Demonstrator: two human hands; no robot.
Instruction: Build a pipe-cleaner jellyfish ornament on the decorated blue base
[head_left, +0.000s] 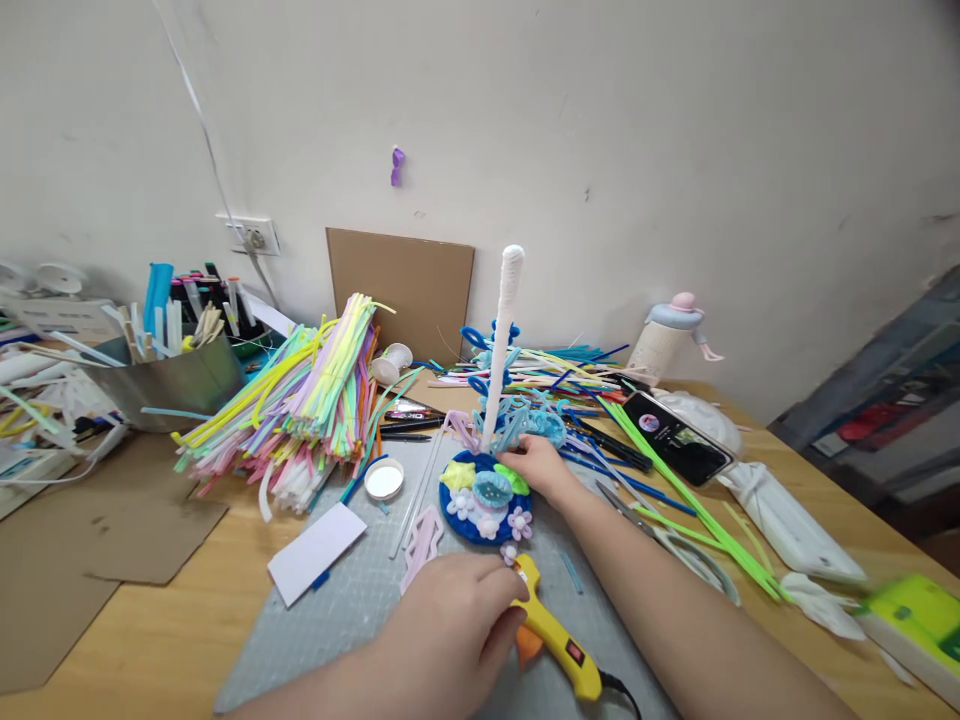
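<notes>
A pipe-cleaner ornament stands on the grey cutting mat (300, 640). Its round dark-blue base (459, 525) carries a yellow star (457, 476), a light-blue shell-like piece (493, 490) and several pale flowers (519, 523). From its back rises a white wrapped post (504, 340). My right hand (541, 468) is closed at the base's back right edge, fingertips partly hidden against it. In front, my left hand (457, 620) curls around the front part of a yellow glue gun (559, 640), which it partly covers. One small lilac flower (509, 553) lies just beyond the left fingertips.
A big bundle of pastel pipe cleaners (330, 390) lies left, near a metal tin (172, 385). Scissors (686, 550), a phone (679, 437) and green pipe cleaners (697, 500) lie right. A white card (316, 553) and small white lid (384, 479) sit left of the ornament.
</notes>
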